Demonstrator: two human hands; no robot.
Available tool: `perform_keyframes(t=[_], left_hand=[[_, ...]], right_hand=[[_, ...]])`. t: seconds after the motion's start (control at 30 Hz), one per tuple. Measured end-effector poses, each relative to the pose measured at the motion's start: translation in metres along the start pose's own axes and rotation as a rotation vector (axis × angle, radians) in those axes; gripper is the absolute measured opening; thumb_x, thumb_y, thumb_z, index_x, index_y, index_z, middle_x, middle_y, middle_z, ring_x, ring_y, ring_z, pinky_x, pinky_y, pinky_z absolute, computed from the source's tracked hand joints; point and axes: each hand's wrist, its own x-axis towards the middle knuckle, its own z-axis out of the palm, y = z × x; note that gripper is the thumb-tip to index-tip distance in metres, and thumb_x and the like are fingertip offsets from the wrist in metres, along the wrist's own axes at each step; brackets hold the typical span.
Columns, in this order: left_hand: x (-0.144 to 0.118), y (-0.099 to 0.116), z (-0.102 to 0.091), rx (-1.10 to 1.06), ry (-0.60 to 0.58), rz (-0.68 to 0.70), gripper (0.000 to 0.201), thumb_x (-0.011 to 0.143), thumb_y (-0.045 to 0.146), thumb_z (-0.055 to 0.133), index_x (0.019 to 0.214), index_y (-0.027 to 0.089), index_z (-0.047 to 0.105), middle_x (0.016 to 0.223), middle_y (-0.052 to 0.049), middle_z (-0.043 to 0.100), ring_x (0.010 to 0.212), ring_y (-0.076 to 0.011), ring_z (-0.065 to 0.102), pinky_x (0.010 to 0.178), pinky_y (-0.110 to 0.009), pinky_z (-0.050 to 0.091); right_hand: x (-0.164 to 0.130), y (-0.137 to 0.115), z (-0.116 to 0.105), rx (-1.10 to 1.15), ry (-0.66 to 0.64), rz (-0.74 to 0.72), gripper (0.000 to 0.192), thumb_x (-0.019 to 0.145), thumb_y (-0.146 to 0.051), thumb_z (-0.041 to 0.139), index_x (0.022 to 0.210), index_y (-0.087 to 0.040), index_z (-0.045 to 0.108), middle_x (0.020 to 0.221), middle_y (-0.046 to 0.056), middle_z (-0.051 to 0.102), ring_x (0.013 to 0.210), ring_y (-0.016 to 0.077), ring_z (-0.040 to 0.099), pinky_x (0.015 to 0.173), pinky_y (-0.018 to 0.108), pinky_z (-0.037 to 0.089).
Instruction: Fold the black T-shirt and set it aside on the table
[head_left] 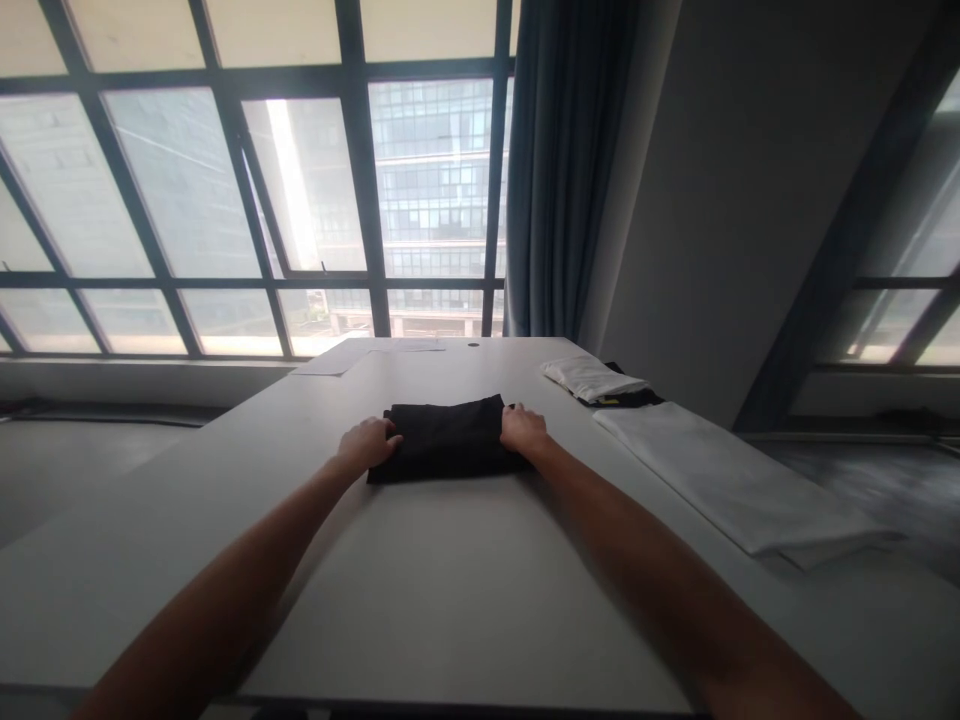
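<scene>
A folded black cloth (448,442), perhaps a garment, lies across the middle of the white table (450,590). My left hand (369,443) grips its left edge, thumb on top and fingers curled around the side. At the opposite end, my right hand (523,428) pinches the upper right edge. Both arms reach forward from the near side. What kind of garment the cloth is cannot be made out, and the undersides of my fingers are hidden.
Along the table's right side lies a long folded white cloth (735,485). Beyond it a smaller white folded cloth (592,378) rests partly over a black one (634,397). White paper sheets (330,362) lie at the far left, before the windows and a dark curtain (562,180).
</scene>
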Motion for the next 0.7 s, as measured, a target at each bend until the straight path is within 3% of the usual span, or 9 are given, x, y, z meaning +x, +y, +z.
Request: perform_keyframes(t=[0.13,0.2,0.27,0.4,0.57,0.7], left_hand=[[0.008,0.054,0.005,0.087,0.055,0.272,0.046,0.096,0.045,0.040,0.127,0.021,0.064,0.139,-0.011,0.058,0.127,-0.0291,0.053,0.105,-0.042,0.042],[0.015,0.074,0.021,0.050,-0.043,0.363,0.048,0.099,0.042,0.032,0.134,0.022,0.059,0.148,-0.008,0.049,0.137,-0.0258,0.044,0.113,-0.041,0.033],[0.021,0.081,0.039,0.027,-0.171,0.343,0.052,0.101,0.042,0.025,0.142,0.024,0.050,0.155,-0.006,0.038,0.144,-0.0247,0.032,0.117,-0.045,0.025],[0.028,0.057,0.056,0.002,-0.260,0.213,0.062,0.098,0.054,0.026,0.152,0.025,0.037,0.161,-0.005,0.022,0.150,-0.0279,0.014,0.119,-0.050,0.015],[0.029,0.006,0.045,-0.013,-0.229,0.009,0.074,0.094,0.064,0.027,0.155,0.022,0.030,0.162,-0.008,0.016,0.149,-0.0308,0.014,0.117,-0.052,0.019],[0.034,-0.007,0.036,0.048,-0.245,-0.035,0.073,0.094,0.063,0.025,0.154,0.022,0.032,0.161,-0.009,0.019,0.149,-0.0318,0.017,0.116,-0.058,0.017]], right_hand=[[0.000,-0.035,-0.002,0.015,0.040,-0.319,0.046,0.093,-0.033,0.047,0.136,-0.016,0.054,0.143,0.018,0.049,0.133,0.0316,0.044,0.111,0.048,0.030],[0.003,-0.047,0.007,0.070,-0.075,-0.435,0.051,0.096,-0.034,0.041,0.144,-0.019,0.045,0.153,0.012,0.039,0.142,0.0259,0.033,0.117,0.045,0.021],[0.007,-0.051,0.021,0.104,-0.186,-0.417,0.055,0.097,-0.034,0.036,0.151,-0.022,0.035,0.160,0.006,0.027,0.147,0.0216,0.022,0.120,0.045,0.013],[0.014,-0.035,0.043,0.137,-0.222,-0.303,0.066,0.098,-0.055,0.028,0.156,-0.023,0.024,0.163,0.002,0.013,0.150,0.0206,0.008,0.121,0.045,0.005],[0.020,0.011,0.046,0.187,-0.222,-0.076,0.079,0.094,-0.067,0.025,0.158,-0.021,0.015,0.164,0.003,0.007,0.151,0.0226,0.004,0.120,0.046,0.006],[0.022,0.031,0.042,0.181,-0.227,0.016,0.082,0.095,-0.067,0.023,0.158,-0.017,0.014,0.164,0.009,0.008,0.150,0.0235,0.008,0.120,0.048,0.007]])
